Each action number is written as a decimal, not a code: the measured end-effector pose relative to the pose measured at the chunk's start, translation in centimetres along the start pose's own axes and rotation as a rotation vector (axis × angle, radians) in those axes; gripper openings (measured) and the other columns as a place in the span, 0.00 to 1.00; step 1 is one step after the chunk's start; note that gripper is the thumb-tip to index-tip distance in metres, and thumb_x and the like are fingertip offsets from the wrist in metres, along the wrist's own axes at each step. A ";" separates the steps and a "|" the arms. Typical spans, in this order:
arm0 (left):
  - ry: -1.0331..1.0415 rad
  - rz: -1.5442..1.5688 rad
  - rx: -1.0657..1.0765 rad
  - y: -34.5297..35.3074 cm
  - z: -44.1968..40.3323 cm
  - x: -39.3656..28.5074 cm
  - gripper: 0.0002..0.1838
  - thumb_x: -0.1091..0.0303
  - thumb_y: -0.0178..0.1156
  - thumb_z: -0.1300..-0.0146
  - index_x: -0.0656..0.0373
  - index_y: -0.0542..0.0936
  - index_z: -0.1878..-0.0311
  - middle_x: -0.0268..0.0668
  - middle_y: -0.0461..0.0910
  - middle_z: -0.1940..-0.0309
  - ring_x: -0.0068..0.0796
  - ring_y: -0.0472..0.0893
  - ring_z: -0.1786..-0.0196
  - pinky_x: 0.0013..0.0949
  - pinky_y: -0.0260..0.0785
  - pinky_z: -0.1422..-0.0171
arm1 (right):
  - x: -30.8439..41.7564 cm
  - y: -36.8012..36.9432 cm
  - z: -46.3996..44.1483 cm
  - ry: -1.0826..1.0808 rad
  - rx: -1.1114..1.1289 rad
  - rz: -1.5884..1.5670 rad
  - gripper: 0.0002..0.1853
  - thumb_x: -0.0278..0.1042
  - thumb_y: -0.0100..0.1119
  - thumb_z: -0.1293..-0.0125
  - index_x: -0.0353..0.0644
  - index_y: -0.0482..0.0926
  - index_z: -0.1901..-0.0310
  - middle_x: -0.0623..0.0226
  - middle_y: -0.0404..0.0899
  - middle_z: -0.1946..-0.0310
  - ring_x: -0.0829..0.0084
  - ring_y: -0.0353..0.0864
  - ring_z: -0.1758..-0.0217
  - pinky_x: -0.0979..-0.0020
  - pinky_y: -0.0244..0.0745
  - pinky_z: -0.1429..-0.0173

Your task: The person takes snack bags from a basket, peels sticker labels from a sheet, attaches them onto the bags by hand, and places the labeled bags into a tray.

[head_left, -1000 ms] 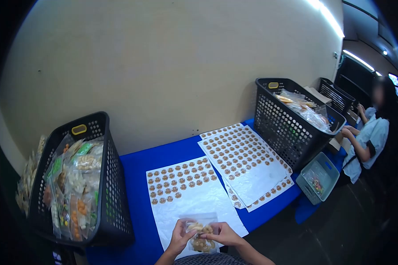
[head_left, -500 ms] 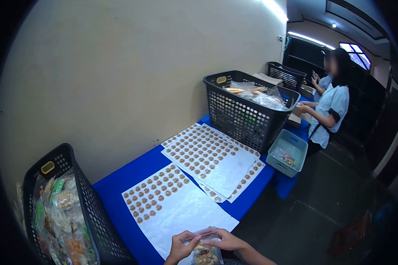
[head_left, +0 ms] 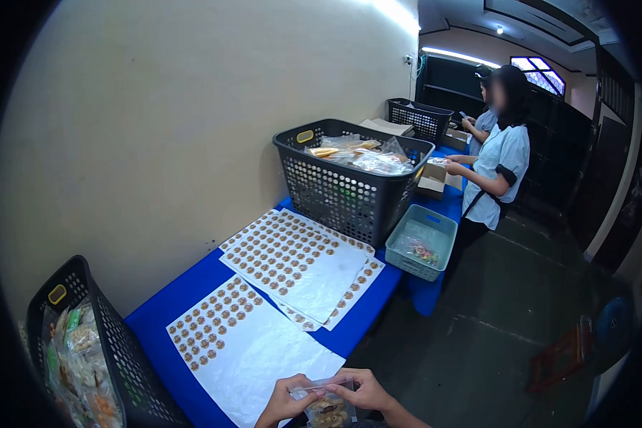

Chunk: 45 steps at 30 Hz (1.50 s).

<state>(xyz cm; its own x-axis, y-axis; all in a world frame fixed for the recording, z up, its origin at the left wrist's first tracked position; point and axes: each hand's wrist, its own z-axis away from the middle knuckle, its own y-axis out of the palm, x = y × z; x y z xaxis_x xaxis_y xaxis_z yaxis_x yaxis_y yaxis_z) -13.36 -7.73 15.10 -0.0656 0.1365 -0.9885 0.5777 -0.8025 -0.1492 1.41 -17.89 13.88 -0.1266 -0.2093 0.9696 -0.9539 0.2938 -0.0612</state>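
Observation:
At the bottom of the view, a clear plastic bag (head_left: 329, 414) of pale snacks with a round brown sticker hangs between my two hands. My left hand (head_left: 289, 399) pinches its top edge on the left, and my right hand (head_left: 364, 391) pinches the same edge on the right. Just beyond them lies a sheet of round brown stickers (head_left: 253, 357), partly bare of stickers. Further off, more sticker sheets (head_left: 299, 264) overlap on the blue-covered table (head_left: 175, 303).
A black basket of packed bags (head_left: 121, 357) stands at the lower left, another black basket (head_left: 335, 189) behind the sheets. A pale green bin (head_left: 422, 242) sits at the table's right edge. Two people (head_left: 501, 160) stand beyond, near boxes (head_left: 432, 180). A stool (head_left: 562, 357) is lower right.
The view has turned right, so baskets and sheets sit further left and a second person shows. My hands have moved up to the bag's top edge, and its sticker now faces me.

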 end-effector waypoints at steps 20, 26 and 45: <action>0.200 0.112 0.023 17.3 -7.7 -3.6 0.05 0.73 0.66 0.57 0.59 0.79 0.77 0.34 0.74 0.78 0.20 0.73 0.71 0.29 0.61 0.57 | 6.3 -16.5 8.1 -0.280 -0.237 0.474 0.06 0.25 0.58 0.49 0.37 0.77 0.67 0.57 0.77 0.66 0.66 0.77 0.66 0.69 0.70 0.62; 0.322 0.044 0.105 19.2 -8.9 -4.2 0.04 0.72 0.62 0.53 0.61 0.79 0.75 0.36 0.76 0.77 0.21 0.73 0.72 0.23 0.62 0.66 | 6.1 -19.8 9.4 -0.131 -0.433 0.296 0.05 0.23 0.62 0.54 0.36 0.80 0.72 0.61 0.80 0.73 0.76 0.78 0.71 0.79 0.72 0.65; 0.511 0.092 0.250 29.5 -15.0 -3.8 0.25 0.65 0.56 0.46 0.66 0.65 0.47 0.48 0.67 0.52 0.36 0.68 0.48 0.31 0.60 0.46 | 5.2 -24.0 9.2 -0.204 -0.656 0.602 0.14 0.33 0.59 0.48 0.40 0.75 0.59 0.59 0.74 0.55 0.59 0.68 0.46 0.57 0.54 0.40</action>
<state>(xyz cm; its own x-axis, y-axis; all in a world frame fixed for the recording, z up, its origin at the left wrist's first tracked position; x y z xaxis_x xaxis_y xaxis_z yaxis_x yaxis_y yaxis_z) 16.11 -23.24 14.86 0.4130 0.2734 -0.8687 0.3486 -0.9287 -0.1265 21.11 -34.64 18.24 -0.6581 0.0084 0.7529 -0.3731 0.8649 -0.3358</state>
